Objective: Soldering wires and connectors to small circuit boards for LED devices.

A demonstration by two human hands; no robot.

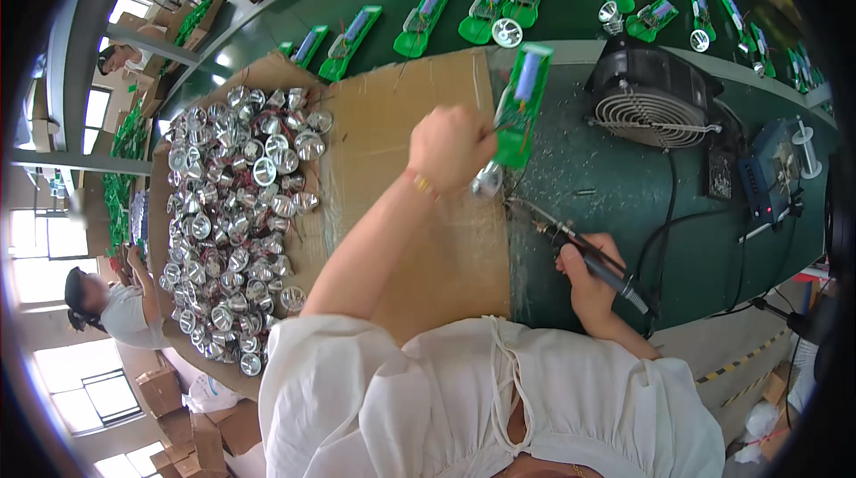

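My left hand (450,146) is closed at the left edge of a green plastic lamp housing (514,146), gripping it over the cardboard's right edge. A purple-blue cylindrical battery (530,77) lies in the housing's far end, with a circuit board and thin wires nearer me. A shiny reflector cup (488,180) shows just below this hand, partly hidden by it. My right hand (588,277) is wrapped round a black-handled soldering iron (615,279). The iron's tip points up and left, close to the reflector and the housing's near end.
Many silver reflector cups (234,228) fill a cardboard tray on the left. Flat cardboard (392,112) covers the middle of the green bench. Further green housings (425,21) line the far side. A black fan (655,94) and a blue soldering station (769,179) stand right, with cables trailing.
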